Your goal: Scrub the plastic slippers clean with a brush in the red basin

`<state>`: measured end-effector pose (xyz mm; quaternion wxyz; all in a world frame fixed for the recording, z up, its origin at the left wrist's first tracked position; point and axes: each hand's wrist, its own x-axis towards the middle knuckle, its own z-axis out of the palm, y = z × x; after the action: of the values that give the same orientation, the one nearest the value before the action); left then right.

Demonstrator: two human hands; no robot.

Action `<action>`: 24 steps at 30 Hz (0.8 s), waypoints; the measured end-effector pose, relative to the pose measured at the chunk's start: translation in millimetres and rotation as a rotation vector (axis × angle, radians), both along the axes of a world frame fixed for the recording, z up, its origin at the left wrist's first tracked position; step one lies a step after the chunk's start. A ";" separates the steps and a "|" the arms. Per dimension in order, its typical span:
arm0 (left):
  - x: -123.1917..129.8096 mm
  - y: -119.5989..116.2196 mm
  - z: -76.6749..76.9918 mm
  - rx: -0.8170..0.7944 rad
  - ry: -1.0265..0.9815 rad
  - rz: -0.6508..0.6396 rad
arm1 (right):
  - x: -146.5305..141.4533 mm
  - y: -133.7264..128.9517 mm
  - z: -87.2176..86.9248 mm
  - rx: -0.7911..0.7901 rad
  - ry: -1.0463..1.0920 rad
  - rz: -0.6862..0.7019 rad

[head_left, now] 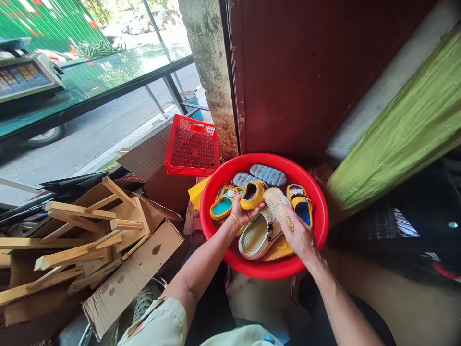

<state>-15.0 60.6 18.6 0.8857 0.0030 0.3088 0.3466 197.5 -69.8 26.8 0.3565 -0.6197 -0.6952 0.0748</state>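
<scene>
While my left hand (245,211) grips a small yellow shoe (252,194) above the red basin (319,240), my right hand (300,238) holds a pale brush (276,204) just beside it, on the right. Beige clogs (256,236) lie nearer me in the basin.

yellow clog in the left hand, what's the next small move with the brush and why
I'd probably ease the brush slightly left against the yellow clog: the right hand already has the brush close beside it, and the left hand holds the clog above the other footwear in the red tub.
</scene>
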 end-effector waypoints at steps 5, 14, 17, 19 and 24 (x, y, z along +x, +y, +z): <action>-1.8 1.9 1.2 -0.021 0.066 -0.047 | -11.8 13.4 8.0 -0.044 0.016 -0.018; 4.3 9.1 -5.9 -0.075 0.081 0.123 | -45.1 -17.9 18.5 0.007 -0.114 0.190; 0.4 9.5 -2.9 -0.065 0.047 0.091 | -27.2 -10.6 17.5 -0.005 -0.289 0.135; -4.1 9.2 -0.8 -0.049 0.028 0.074 | -6.3 -1.2 16.9 -0.019 -0.373 0.009; -3.4 9.4 -2.9 -0.033 0.016 0.012 | 14.8 10.1 15.3 0.064 -0.310 -0.081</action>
<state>-18.3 70.1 15.6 0.8811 -0.0106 0.3216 0.3466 212.3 -59.7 42.2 0.2674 -0.6397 -0.7182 -0.0586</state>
